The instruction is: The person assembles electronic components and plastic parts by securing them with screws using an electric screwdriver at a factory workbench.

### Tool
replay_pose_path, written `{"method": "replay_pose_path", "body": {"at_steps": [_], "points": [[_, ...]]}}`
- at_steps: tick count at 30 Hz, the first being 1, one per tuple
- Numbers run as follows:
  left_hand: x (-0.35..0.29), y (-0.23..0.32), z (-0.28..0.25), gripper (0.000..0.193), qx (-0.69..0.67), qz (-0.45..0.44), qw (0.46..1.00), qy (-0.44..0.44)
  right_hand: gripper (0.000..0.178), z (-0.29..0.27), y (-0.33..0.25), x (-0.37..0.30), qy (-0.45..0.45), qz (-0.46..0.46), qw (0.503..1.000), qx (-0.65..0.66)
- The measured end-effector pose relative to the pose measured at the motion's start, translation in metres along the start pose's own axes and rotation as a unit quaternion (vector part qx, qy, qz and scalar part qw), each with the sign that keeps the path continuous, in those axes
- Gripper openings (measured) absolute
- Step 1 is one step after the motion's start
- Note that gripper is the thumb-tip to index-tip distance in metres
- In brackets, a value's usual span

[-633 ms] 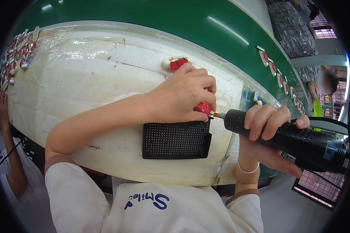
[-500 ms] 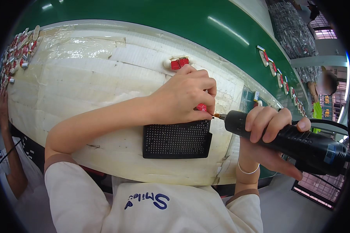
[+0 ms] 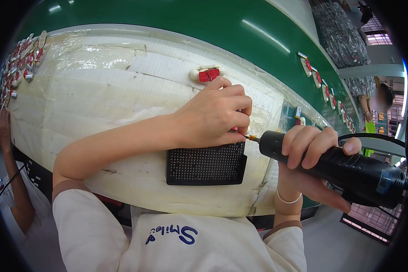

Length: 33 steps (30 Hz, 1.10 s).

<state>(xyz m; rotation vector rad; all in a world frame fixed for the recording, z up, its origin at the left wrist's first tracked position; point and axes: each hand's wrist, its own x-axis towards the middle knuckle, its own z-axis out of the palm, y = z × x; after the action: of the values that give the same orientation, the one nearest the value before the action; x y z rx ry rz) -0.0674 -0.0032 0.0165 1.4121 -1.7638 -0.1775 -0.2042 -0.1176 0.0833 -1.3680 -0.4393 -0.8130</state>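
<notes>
Head fisheye, close above worktop [image 3: 104, 97], facing down; rim detail uncertain.

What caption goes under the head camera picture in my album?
The right hand holds a screwdriver, its tip close to the left hand, by the tray.

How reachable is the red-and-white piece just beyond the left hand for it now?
Probably yes: the red-and-white piece lies just past the left hand, nothing visible between. But that hand seems to be pinching a small red part near the power tool, so may need freeing.
</notes>
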Motion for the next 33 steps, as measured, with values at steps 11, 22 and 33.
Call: {"method": "replay_pose_path", "body": {"at_steps": [11,22,33], "points": [[0.001,-0.013,-0.013,0.018,0.104,-0.007,0.991,-0.084,0.084,0.000,0.008,-0.006,0.032,0.001,0.998,0.047],[0.002,-0.011,-0.008,0.017,0.109,-0.017,0.990,-0.086,0.083,-0.004,0.015,-0.011,-0.007,0.070,0.997,0.037],[0.004,-0.009,-0.005,0.018,0.120,-0.019,0.990,-0.068,0.074,0.003,0.012,-0.011,0.007,0.102,0.995,0.007]]}}
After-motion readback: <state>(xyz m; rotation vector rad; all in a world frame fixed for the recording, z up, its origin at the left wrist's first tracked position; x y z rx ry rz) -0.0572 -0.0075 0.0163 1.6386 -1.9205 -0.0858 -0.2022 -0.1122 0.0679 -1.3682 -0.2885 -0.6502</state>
